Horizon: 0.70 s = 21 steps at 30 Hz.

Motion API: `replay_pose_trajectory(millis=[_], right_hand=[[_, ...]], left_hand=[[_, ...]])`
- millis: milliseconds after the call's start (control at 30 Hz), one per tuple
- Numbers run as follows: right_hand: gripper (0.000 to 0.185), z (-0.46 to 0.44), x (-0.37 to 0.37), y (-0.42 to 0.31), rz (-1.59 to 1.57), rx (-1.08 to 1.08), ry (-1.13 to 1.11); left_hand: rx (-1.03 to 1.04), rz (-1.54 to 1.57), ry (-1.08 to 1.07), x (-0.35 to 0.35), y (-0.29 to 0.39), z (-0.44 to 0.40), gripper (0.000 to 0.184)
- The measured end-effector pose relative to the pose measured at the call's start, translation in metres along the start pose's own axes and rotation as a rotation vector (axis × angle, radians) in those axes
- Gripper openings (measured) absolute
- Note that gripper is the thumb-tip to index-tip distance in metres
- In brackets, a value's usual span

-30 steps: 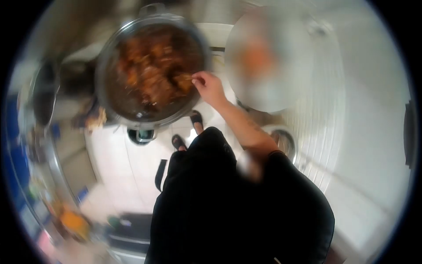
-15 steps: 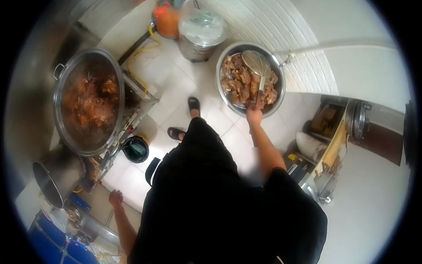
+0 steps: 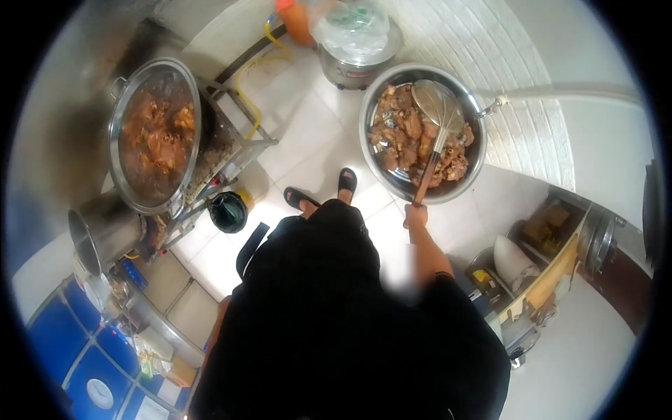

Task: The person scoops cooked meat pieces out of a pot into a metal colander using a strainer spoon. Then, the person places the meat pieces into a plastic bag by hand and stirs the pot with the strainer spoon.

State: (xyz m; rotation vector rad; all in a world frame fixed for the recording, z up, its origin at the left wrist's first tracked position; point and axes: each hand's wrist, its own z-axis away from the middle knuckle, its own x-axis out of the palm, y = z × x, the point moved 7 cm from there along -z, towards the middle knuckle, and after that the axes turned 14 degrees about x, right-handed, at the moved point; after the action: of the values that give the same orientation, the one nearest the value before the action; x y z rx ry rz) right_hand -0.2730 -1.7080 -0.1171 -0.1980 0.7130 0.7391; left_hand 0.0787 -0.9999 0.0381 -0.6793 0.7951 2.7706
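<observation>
My right hand (image 3: 416, 216) is wrapped round the brown handle of a wide metal strainer (image 3: 437, 105). The strainer's head lies over browned meat pieces (image 3: 402, 129) inside a big steel basin (image 3: 369, 133). The basin's near rim is just beyond my fingers. At the left a large two-handled pot (image 3: 115, 157) holds meat (image 3: 159, 133) in dark reddish-brown liquid. Of my left arm only a little shows beside my black clothing; the left hand itself is hidden.
A lidded metal pot (image 3: 350, 75) with plastic on top stands behind the basin. A black-lined bin (image 3: 228, 212) is beside the stove frame (image 3: 245, 143). An empty-looking tall pot (image 3: 105, 234) is at the left, shelves (image 3: 570, 259) at the right.
My right hand has come off the meat area and now grips the strainer's handle, lower down. The strainer head has swung slightly. My left hand has dropped out of sight. The view has shifted.
</observation>
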Motion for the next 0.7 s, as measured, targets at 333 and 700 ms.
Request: replay_pose_trajectory(millis=[333, 700], right_hand=[[0.062, 0.035, -0.101, -0.057, -0.119, -0.686, 0.549], [0.036, 0.293, -0.033, -0.073, -0.189, -1.101, -0.033]], left_hand=[[-0.329, 0.988, 0.285, 0.06, 0.028, -0.053, 0.024], [-0.253, 1.264, 0.075, 0.095, -0.092, -0.129, 0.021]])
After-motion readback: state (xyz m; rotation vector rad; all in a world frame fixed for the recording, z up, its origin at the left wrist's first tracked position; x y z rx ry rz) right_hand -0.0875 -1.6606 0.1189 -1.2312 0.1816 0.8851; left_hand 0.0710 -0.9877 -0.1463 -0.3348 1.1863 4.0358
